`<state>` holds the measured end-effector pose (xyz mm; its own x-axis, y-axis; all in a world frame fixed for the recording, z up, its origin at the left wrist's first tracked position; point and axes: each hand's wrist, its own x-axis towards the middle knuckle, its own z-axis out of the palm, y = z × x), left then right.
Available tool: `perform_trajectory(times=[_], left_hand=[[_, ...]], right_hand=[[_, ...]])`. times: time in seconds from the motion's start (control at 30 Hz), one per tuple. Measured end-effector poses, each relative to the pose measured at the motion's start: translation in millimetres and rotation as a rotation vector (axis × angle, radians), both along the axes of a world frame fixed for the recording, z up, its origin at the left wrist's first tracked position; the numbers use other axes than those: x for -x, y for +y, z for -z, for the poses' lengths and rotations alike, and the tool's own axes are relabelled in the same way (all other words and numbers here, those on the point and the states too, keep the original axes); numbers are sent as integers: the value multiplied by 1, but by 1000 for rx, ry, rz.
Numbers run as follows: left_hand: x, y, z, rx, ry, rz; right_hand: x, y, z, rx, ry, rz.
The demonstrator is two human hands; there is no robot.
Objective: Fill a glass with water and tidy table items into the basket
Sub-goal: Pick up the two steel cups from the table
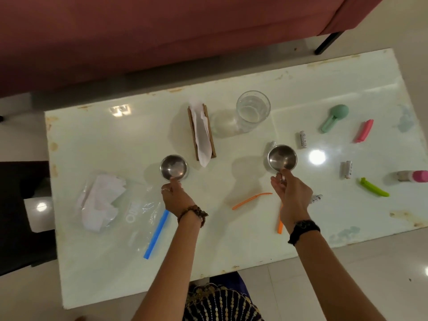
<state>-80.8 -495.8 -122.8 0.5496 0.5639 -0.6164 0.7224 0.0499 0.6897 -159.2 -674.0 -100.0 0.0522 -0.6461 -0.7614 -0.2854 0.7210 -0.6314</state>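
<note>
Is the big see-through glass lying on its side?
No, the glass stands upright on the table, its round open rim facing up, next to the napkin holder.

each hand (178, 195) (292, 195) grips a steel cup (173, 167) (282, 157) (clear glass (253, 110) beyond).

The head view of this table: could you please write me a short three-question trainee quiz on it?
1. True or false: the clear glass holds water.
2. What does each hand grip? A) steel cup B) battery C) clip
3. Fill in: the napkin holder stands to the ___ of the glass.

Key: 1 true. 2 A: left hand and right hand each hold a steel cup. 3 left.
</note>
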Motion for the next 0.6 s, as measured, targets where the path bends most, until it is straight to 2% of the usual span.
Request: perform_trajectory(times=[0.1, 0.3, 0.47, 0.6], left_hand=[[18, 1, -9, 33, -66, 16], [29, 32, -38, 115, -85, 0], [10, 95, -65, 189, -48, -9], [-24, 171, -88, 231, -68, 77]], right_hand=[[1, 27, -14, -7, -10, -32], [-7, 95, -57, -4, -62, -182], [-33, 162, -88, -3, -129, -405], [-58, 224, -106, 47, -145, -555]])
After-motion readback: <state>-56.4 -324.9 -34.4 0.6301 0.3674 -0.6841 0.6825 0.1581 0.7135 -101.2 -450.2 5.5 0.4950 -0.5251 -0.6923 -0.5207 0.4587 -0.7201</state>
